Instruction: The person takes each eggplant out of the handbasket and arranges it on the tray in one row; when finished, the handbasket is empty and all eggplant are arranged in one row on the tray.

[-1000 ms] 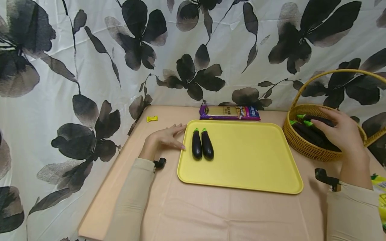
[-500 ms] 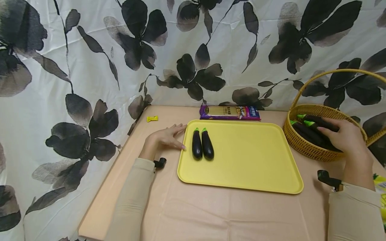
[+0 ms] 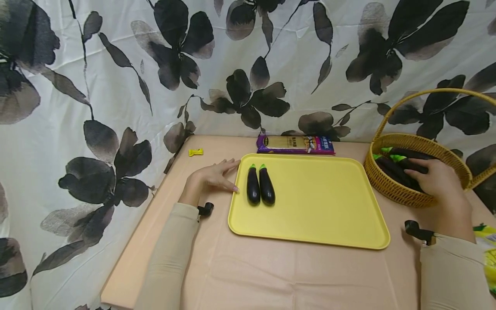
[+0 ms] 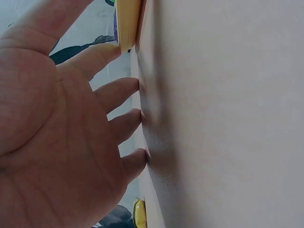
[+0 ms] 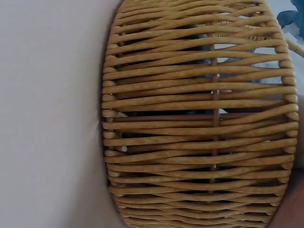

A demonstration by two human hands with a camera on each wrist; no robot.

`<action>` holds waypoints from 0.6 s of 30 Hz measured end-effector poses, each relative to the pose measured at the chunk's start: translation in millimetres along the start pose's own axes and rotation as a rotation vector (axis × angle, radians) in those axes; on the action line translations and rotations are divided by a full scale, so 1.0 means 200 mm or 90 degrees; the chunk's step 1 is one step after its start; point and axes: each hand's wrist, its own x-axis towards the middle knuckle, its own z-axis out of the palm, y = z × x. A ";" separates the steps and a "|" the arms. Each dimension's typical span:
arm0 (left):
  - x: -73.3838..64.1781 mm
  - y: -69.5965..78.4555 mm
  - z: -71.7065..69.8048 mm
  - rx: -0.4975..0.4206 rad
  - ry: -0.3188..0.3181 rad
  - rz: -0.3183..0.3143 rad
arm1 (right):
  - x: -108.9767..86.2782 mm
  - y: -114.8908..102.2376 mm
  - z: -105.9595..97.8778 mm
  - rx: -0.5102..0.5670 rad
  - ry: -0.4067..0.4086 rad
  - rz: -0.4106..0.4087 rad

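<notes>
Two dark eggplants, one point(image 3: 253, 187) left of the other point(image 3: 267, 187), lie side by side at the left of a yellow tray point(image 3: 321, 202). My left hand point(image 3: 209, 176) touches the tray's left edge with fingers extended; in the left wrist view its fingertips rest on the tabletop and tray rim point(image 4: 127, 23). Inside the wicker basket point(image 3: 403, 198), my right hand point(image 3: 445, 181) holds an eggplant point(image 3: 416, 165) between thumb and fingers. Other eggplants point(image 3: 389, 170) lie around it. The basket's woven side point(image 5: 199, 128) fills the right wrist view, hiding the grip.
A purple-and-gold food packet point(image 3: 295, 145) lies behind the tray. A small yellow wrapped piece point(image 3: 195, 152) sits at the back left. The basket's tall handle point(image 3: 430, 91) arches above it. A yellow-green package point(image 3: 486, 245) shows at the right edge. Floral cloth hangs behind the table.
Within the basket, my right hand has shifted from the rear eggplant to the one in front of it, its fingers now closed round that one. My left hand and the tray stay put.
</notes>
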 end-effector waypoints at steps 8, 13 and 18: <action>0.00 0.00 0.00 -0.001 0.002 0.002 | 0.00 -0.01 0.01 0.014 -0.022 0.049; 0.00 0.00 0.00 -0.001 0.000 0.003 | -0.01 -0.01 0.01 0.031 -0.005 0.067; 0.00 0.00 0.00 0.002 -0.002 0.006 | -0.02 -0.03 0.00 0.043 0.022 0.060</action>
